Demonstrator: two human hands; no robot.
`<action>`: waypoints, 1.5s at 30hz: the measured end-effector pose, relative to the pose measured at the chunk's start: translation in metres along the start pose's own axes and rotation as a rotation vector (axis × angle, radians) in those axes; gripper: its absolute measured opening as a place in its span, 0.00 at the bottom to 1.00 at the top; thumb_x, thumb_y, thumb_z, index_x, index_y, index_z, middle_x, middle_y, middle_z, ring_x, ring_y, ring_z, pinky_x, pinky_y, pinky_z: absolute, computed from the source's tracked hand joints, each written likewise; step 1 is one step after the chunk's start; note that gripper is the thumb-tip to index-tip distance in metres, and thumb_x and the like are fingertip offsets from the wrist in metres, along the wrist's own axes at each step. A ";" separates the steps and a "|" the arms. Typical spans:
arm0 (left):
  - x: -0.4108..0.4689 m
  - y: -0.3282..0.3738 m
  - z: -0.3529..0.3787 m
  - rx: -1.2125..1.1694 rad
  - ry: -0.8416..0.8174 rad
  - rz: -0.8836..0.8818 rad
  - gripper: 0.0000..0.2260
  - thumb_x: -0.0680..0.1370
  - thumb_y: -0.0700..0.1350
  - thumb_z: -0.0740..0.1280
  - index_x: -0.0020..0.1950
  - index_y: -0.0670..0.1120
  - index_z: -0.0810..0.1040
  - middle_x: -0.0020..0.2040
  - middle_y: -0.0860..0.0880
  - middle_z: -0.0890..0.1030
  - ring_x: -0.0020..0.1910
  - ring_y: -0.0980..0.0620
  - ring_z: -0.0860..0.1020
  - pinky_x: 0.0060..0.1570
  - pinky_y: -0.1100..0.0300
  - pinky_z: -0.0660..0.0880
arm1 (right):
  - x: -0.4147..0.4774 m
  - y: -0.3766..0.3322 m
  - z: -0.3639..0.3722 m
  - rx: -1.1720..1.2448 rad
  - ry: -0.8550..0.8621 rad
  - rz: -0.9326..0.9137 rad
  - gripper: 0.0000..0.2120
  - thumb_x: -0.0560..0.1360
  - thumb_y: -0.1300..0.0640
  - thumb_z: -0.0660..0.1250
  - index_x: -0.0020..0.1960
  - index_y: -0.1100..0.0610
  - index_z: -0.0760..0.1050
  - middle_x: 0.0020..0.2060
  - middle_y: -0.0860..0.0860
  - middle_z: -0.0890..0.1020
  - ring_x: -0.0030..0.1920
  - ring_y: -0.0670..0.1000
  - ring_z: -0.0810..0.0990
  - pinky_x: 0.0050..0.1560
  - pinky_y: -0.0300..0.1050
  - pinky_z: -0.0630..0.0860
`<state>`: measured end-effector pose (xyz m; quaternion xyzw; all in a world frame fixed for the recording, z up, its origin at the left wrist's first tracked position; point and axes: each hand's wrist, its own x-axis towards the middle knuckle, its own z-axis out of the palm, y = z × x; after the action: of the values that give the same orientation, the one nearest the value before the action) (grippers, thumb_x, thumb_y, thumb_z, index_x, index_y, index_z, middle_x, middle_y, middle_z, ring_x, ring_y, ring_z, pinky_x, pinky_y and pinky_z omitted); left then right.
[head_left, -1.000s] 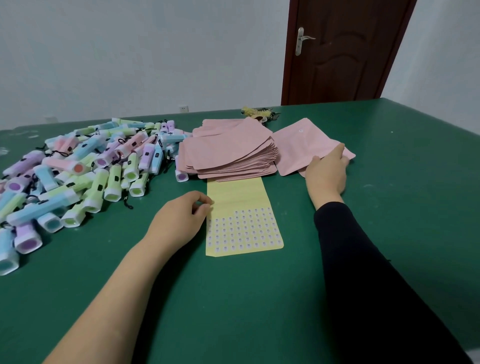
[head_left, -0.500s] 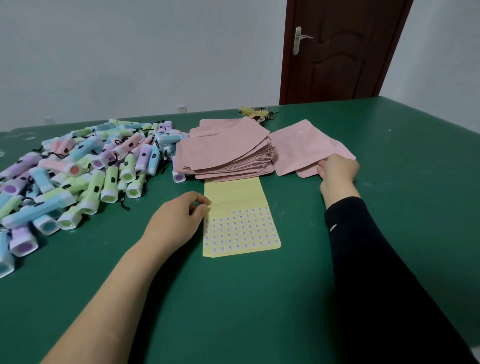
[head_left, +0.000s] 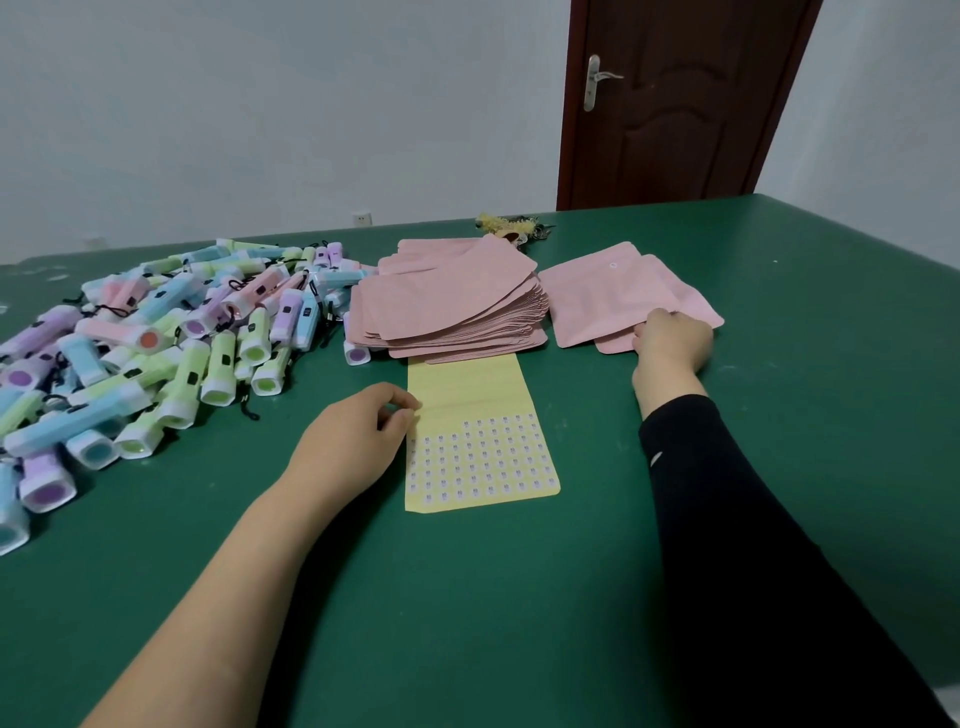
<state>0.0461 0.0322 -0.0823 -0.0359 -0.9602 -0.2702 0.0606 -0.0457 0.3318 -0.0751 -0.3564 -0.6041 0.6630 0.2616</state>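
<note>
One yellow sticker sheet (head_left: 467, 395); one thick stack of flat pink pouches (head_left: 447, 306); at least two loose pink pouches (head_left: 597, 296); dozens of pastel plastic torches (head_left: 156, 353), too heaped to count.

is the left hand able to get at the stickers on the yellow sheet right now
Likely yes: the left hand pinches the yellow sheet at its left edge, and nothing covers the sticker rows beside it.

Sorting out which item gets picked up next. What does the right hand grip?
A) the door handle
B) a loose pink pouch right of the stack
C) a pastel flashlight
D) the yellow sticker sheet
B: the right hand curls its fingers on the near edge of a loose pink pouch beside the stack; the left hand pinches at the yellow sticker sheet.
</note>
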 end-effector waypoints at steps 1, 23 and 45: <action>0.000 0.000 0.000 0.001 0.000 0.000 0.06 0.82 0.50 0.61 0.54 0.57 0.77 0.37 0.59 0.77 0.32 0.60 0.73 0.31 0.61 0.64 | 0.001 -0.001 0.000 -0.065 -0.005 -0.018 0.09 0.77 0.63 0.57 0.43 0.59 0.76 0.56 0.60 0.80 0.63 0.59 0.74 0.58 0.49 0.76; 0.001 0.000 0.001 0.008 0.002 -0.013 0.06 0.82 0.50 0.61 0.55 0.57 0.77 0.40 0.62 0.77 0.35 0.63 0.73 0.32 0.63 0.64 | 0.014 -0.007 -0.006 -0.236 -0.073 0.000 0.17 0.81 0.61 0.56 0.67 0.66 0.70 0.68 0.58 0.71 0.58 0.60 0.80 0.59 0.52 0.77; 0.000 0.000 0.001 0.003 -0.008 -0.002 0.06 0.81 0.50 0.62 0.55 0.57 0.77 0.38 0.60 0.78 0.35 0.61 0.74 0.32 0.61 0.65 | 0.005 -0.002 -0.010 -0.161 0.008 -0.068 0.13 0.72 0.67 0.58 0.30 0.58 0.69 0.47 0.60 0.80 0.63 0.60 0.75 0.47 0.50 0.79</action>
<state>0.0456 0.0329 -0.0830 -0.0359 -0.9610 -0.2685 0.0565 -0.0413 0.3418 -0.0745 -0.3581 -0.6663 0.6016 0.2567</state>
